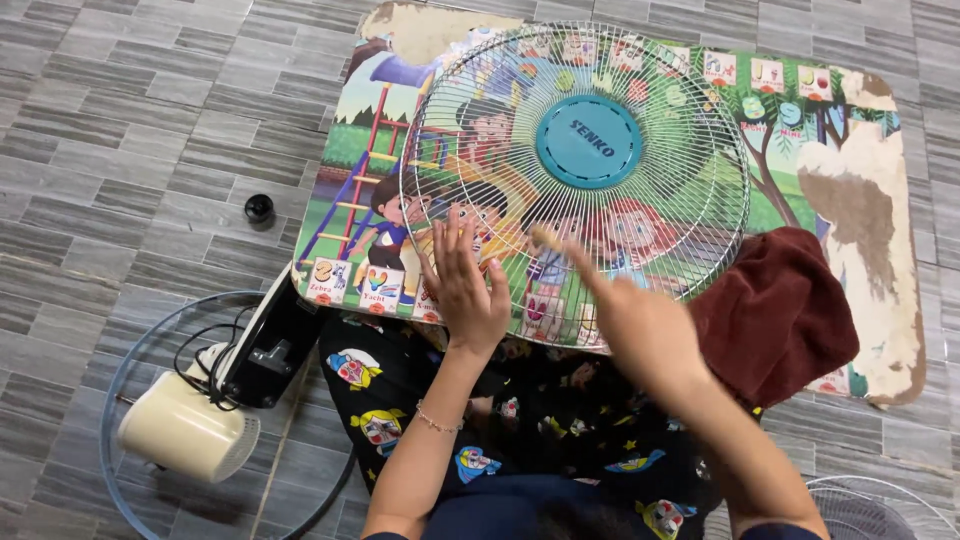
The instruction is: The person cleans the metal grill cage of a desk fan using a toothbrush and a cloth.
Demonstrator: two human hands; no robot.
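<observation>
— What's that round thing lying there?

— A fan guard (575, 185), a white wire grille with thin spokes running out from a teal plastic disc at its centre. It lies flat, face up, on a small tabletop (870, 150) printed with a colourful cartoon picture.

— Does it fit on there?

— Mostly; its near edge reaches the tabletop's front edge. You can see the picture through the wires. The grille looks whole and unbent, its outer ring round.
</observation>
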